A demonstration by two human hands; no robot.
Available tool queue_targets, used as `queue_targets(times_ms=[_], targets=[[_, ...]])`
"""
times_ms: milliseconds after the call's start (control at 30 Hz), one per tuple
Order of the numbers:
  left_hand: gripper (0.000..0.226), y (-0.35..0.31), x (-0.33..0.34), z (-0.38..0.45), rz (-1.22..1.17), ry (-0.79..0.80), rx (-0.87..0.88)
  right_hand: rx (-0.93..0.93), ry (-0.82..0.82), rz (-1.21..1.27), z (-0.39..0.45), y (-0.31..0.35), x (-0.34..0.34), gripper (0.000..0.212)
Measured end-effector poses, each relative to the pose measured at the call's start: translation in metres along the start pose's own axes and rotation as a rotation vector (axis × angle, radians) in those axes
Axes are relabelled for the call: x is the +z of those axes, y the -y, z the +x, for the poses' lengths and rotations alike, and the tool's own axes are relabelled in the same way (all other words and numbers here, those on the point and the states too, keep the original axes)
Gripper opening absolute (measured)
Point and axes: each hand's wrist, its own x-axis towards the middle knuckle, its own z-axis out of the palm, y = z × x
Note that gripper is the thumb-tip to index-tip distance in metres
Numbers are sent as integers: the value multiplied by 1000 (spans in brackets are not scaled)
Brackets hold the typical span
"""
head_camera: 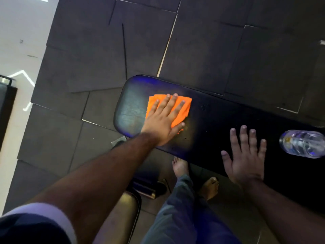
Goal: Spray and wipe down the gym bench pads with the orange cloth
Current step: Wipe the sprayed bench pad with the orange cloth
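- The long black padded vinyl gym bench pad (219, 120) runs from its rounded left end off past the right edge, so its full length is cut off; its frame below is lost in shadow.
- The left hand (162, 120) lies flat, fingers spread, pressing the orange cloth onto the pad near that left end; it is pinning the cloth down, not clenched round it.
- The right hand (246, 155) is splayed wide, gripping nothing, over the near edge of the pad further right; whether the palm actually touches the pad, I cannot tell.
- A clear plastic bottle (302, 143) lies on its side on the pad at the far right, partly cropped; its top is out of view, so a spray head can't be confirmed.
- The small folded orange microfibre cloth (177, 106) looks soft, light and floppy. It should bunch if pushed from one edge, so a flat palm over its middle seems the best hold.
- Fine droplets seem to speckle the dark vinyl just right of the cloth; the pad probably wipes slick.
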Motion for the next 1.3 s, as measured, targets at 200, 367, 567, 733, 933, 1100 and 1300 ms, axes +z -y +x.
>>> queue_targets(times_ms=[200, 367, 567, 733, 933, 1100, 1300], targets=[[77, 7, -17, 33, -63, 2, -392, -1, -9, 7, 0, -2, 6, 80], [75, -73, -13, 84, -171, -13, -446, -13, -48, 3, -2, -7, 15, 80], [78, -85, 32, -19, -17, -33, 135, -28, -59, 15, 0, -8, 15, 81], [79, -13, 43, -86, 68, -13, -30, -30, -45, 7, -4, -7, 14, 80], [76, -93, 32, -8, -182, -214, -641, -43, -67, 14, -3, -8, 15, 79], [77, -122, 54, -52, -37, -84, -97, -102, -115, 89, -5, -11, 10, 81], [79, -55, 27, -49, 165, 49, -33, -124, -182, 134, -32, -38, 10, 83]])
